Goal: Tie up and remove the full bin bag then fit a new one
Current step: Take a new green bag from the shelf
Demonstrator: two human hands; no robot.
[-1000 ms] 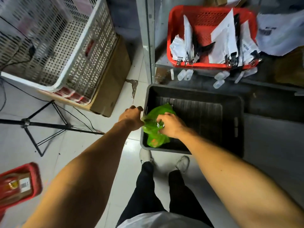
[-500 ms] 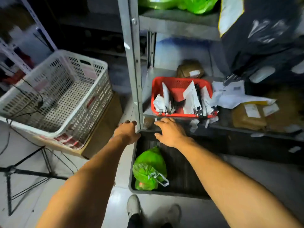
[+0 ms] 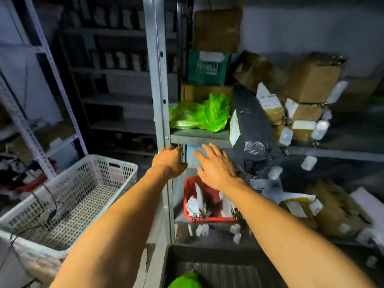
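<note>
- The left hand [image 3: 169, 161] has its fingers curled round the upright steel post [image 3: 158, 80] of the shelving, just under the shelf edge.
- The right hand [image 3: 216, 165] is raised with its fingers [image 3: 207, 150] spread and straight, holding nothing, just below the same shelf [image 3: 199, 136].
- On that shelf, above both hands, lies a loose heap of bright green plastic bags [image 3: 201, 115], beside a black parcel [image 3: 251, 121] and cardboard boxes [image 3: 311, 80].
- Under the right forearm a red basket [image 3: 188, 196] with papers and clips sits on the lower shelf.
- At the bottom edge, the tied green bin bag [image 3: 186, 280] rests in a black tray [image 3: 224, 252] on the floor, only its top in view.
- A white lattice crate [image 3: 83, 190] stands to the left.
</note>
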